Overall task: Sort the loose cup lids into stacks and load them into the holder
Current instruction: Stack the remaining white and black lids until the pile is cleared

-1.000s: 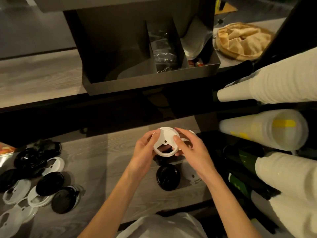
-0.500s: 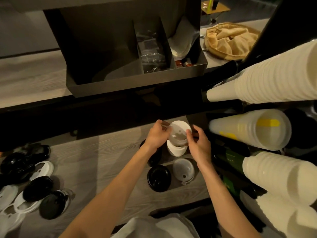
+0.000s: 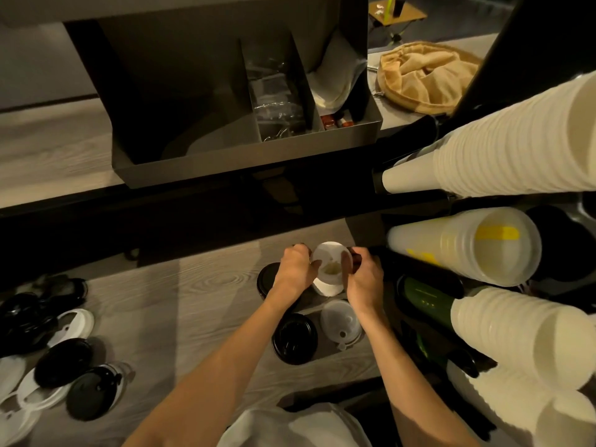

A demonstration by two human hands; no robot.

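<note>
- White lid (image 3: 330, 262): frame centre, tilted, on top of a short white stack (image 3: 326, 288).
- Black lids (image 3: 294, 338): near stack, just below.
- Translucent lids (image 3: 340, 321): right of black.
- Loose lids (image 3: 61, 359), black and white, scattered lower left.

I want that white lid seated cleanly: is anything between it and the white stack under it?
Nothing visible. Both the left hand and the right hand hold the white lid by its sides directly above the white stack; the gap itself is partly hidden by the lid.
</note>
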